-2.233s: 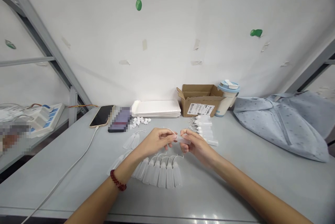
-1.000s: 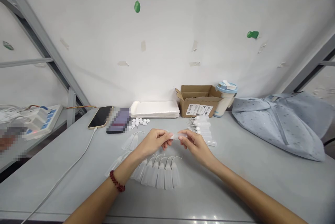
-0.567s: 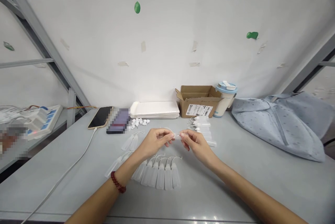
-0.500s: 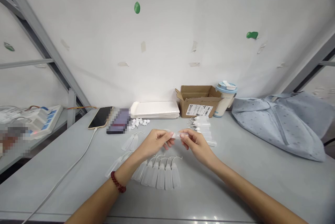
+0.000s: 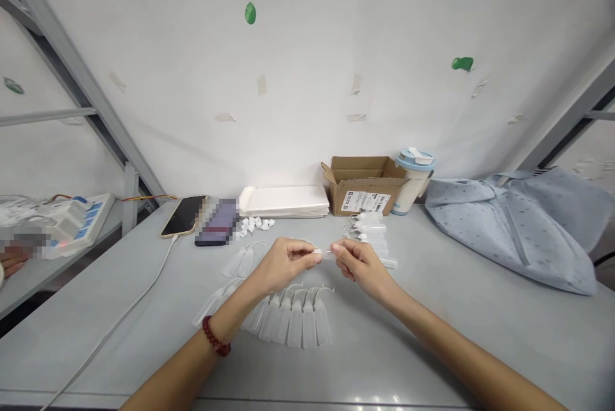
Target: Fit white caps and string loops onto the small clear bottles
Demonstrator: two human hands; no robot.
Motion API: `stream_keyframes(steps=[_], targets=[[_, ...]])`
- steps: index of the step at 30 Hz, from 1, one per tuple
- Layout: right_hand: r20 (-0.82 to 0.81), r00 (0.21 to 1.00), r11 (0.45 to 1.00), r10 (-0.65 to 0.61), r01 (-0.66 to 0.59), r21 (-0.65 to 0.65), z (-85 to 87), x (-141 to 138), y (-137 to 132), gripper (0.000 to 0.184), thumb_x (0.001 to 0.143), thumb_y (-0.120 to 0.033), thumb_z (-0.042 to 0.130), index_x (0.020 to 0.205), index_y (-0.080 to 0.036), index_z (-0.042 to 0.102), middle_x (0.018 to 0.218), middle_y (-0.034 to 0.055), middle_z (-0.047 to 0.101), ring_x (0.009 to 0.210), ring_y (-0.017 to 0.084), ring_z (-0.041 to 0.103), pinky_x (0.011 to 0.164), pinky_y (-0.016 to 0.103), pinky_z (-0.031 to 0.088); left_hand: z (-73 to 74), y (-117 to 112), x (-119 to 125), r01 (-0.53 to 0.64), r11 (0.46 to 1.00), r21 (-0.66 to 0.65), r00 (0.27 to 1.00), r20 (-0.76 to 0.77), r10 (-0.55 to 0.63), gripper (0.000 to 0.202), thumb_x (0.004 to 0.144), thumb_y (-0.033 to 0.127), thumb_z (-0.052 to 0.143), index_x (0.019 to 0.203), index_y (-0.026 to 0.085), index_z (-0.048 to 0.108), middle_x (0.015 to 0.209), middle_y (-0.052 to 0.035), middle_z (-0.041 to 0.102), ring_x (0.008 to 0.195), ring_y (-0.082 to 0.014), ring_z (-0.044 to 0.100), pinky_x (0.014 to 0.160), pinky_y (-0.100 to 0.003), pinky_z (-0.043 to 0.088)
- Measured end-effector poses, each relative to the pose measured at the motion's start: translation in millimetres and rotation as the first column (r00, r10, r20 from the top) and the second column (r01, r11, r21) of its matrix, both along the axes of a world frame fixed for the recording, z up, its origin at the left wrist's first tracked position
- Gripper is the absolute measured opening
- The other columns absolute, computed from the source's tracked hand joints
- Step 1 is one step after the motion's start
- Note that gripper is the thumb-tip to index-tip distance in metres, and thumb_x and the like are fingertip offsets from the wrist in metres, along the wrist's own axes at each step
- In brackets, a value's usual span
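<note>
Between my fingertips, over the middle of the table, is a small translucent plastic bottle (image 5: 327,255), mostly covered by my fingers. My left hand (image 5: 288,264) pinches its end with the white cap. My right hand (image 5: 354,260) is closed on the clear end. Below my hands lies a fanned row of similar translucent bottles (image 5: 296,326) with thin looped cap straps, partly hidden by my left forearm. Two more bottles (image 5: 239,262) lie left of my left hand. Behind my right hand is a stack of bottles (image 5: 372,228). Small white caps (image 5: 254,225) are piled farther back.
Along the back stand a stack of white envelopes (image 5: 286,200), an open cardboard box (image 5: 360,200) and a lidded cup (image 5: 410,184). A blue cloth bag (image 5: 504,225) lies right. Left are phones (image 5: 185,216), a white cable (image 5: 139,299), a power strip (image 5: 91,222) and another person's hand (image 5: 13,262).
The fingers of both hands have shifted around the bottle, and less of its clear body shows. At the far left, another person's hand shows more than before.
</note>
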State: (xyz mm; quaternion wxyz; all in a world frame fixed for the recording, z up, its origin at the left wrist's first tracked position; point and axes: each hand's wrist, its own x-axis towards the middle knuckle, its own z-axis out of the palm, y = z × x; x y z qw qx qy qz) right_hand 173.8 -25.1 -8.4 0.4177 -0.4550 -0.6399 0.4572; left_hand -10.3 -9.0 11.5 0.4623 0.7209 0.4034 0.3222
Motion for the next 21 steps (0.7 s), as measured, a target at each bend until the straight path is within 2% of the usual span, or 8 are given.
stream_keyframes(steps=[3,8,10,12,16,21], targets=[[-0.034,0.999,0.998,-0.001,-0.002,-0.069,1.7,-0.7,0.8,0.045,0.080,-0.056,0.047,0.055,-0.019,0.037,0.048,-0.0065,0.033,0.042,0.007,0.032,0.041,0.022,0.024,-1.7,-1.5,1.1,0.008,0.998,0.064,1.000,-0.005,-0.008,0.018,0.077,0.028,0.058,0.075,0.013,0.068,0.074,-0.0032,0.064,0.069,-0.0139,0.055,0.062,-0.022,0.042],[-0.067,0.998,0.985,0.012,-0.023,-0.172,2.5,0.6,2.0,0.047,0.079,-0.057,0.049,0.054,-0.020,0.035,0.048,-0.0074,0.032,0.039,0.006,0.030,0.041,0.022,0.023,-2.1,-1.9,2.1,0.025,0.985,0.172,0.997,-0.075,-0.012,0.019,0.080,0.027,0.055,0.075,0.014,0.068,0.076,-0.0033,0.066,0.073,-0.0153,0.056,0.067,-0.023,0.042],[-0.062,0.998,0.985,0.011,-0.021,-0.170,2.5,1.2,2.4,0.048,0.079,-0.057,0.049,0.053,-0.020,0.034,0.047,-0.0074,0.032,0.039,0.006,0.030,0.041,0.022,0.024,-1.6,-1.0,2.2,0.019,0.992,0.126,0.998,-0.064,-0.011,0.019,0.079,0.029,0.056,0.078,0.014,0.067,0.079,-0.0038,0.066,0.076,-0.0158,0.057,0.069,-0.023,0.043],[-0.039,0.999,0.991,0.000,-0.005,-0.132,3.2,0.9,1.9,0.047,0.081,-0.054,0.048,0.052,-0.019,0.035,0.047,-0.0068,0.033,0.039,0.006,0.032,0.042,0.023,0.025,-1.8,0.5,1.7,0.033,0.999,0.020,0.999,-0.041,-0.032,0.022,0.080,0.034,0.055,0.080,0.014,0.065,0.080,-0.0043,0.066,0.074,-0.0153,0.058,0.070,-0.024,0.045],[0.011,1.000,0.999,0.009,-0.008,-0.035,6.1,-2.6,-2.7,0.039,0.084,-0.047,0.047,0.059,-0.017,0.048,0.049,-0.0051,0.040,0.042,0.007,0.037,0.045,0.023,0.030,-4.6,4.2,-0.4,0.105,0.979,-0.175,0.994,0.002,-0.106,0.039,0.083,0.046,0.048,0.071,0.011,0.062,0.074,-0.0057,0.065,0.061,-0.0132,0.058,0.064,-0.026,0.048],[0.043,0.999,1.000,-0.020,0.020,0.008,7.6,-5.3,-7.4,0.033,0.085,-0.045,0.046,0.074,-0.016,0.057,0.051,-0.0054,0.041,0.043,0.008,0.037,0.044,0.022,0.030,-7.1,3.7,0.2,0.104,0.959,-0.265,0.994,-0.012,-0.111,0.047,0.082,0.053,0.045,0.067,0.011,0.060,0.058,-0.0021,0.058,0.051,-0.0114,0.053,0.053,-0.024,0.045]])
